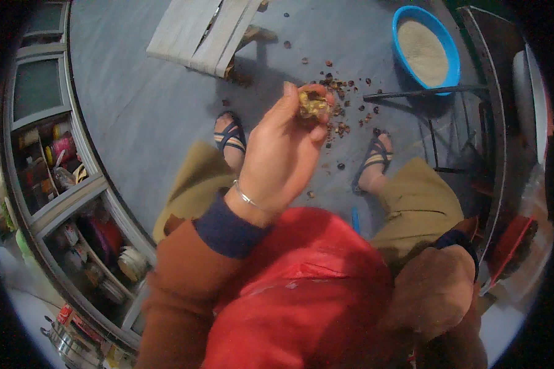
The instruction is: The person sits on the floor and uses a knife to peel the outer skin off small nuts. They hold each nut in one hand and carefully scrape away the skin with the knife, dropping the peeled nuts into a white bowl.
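Observation:
My left hand [281, 143] is raised in the middle of the view, palm turned towards me, a thin bangle at its wrist. Between its thumb and fingers sits a small rounded lump [314, 105], yellow and brown with a broken, crumbly surface; what it is exactly I cannot tell. Low on the right, my right hand [436, 290] is bent down beside the red cloth [304, 258] over my lap. Its back faces me, it is blurred, and its fingers are hidden. Dark shell-like bits [339, 131] lie scattered on the grey floor [129, 92] between my sandalled feet.
A blue basin [453, 55] of pale grain-like material stands at the far right. Ahead is a low seat with pale woven straps [189, 39]. A glass-fronted cabinet [69, 198] lines the left side. A dark table edge [498, 152] and metal legs border the right.

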Motion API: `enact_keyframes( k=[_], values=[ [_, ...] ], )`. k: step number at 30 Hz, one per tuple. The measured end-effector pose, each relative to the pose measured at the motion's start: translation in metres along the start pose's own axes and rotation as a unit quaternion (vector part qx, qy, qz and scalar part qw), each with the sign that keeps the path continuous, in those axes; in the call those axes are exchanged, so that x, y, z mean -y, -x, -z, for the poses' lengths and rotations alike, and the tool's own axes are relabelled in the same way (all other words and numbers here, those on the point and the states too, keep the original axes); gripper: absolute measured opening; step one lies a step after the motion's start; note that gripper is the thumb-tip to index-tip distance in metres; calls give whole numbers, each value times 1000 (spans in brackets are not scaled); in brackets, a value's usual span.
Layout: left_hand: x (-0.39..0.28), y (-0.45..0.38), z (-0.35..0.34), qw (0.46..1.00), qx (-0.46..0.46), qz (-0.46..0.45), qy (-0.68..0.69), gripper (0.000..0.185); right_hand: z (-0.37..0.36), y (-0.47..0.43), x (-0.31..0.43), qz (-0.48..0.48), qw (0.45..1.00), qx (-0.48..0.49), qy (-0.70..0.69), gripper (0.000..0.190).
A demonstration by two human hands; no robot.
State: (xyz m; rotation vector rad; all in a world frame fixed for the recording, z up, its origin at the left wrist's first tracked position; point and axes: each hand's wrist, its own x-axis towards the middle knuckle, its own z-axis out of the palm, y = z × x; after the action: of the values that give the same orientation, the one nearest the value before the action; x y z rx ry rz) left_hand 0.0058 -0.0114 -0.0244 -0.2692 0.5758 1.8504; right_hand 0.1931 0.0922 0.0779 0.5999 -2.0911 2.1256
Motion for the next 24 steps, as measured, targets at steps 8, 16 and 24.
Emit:
enact_keyframes(
  k=[8,16,24],
  values=[
    [3,-1,4,1000,4,-7,-14,35,16,-12,5,-1,998,22,61,22],
    [2,-3,-3,1000,-5,12,2,35,19,-11,-11,2,979,12,203,22],
    [6,-2,3,999,15,8,-31,38,20,-12,-40,-395,848,-353,-10,16]
  ],
)
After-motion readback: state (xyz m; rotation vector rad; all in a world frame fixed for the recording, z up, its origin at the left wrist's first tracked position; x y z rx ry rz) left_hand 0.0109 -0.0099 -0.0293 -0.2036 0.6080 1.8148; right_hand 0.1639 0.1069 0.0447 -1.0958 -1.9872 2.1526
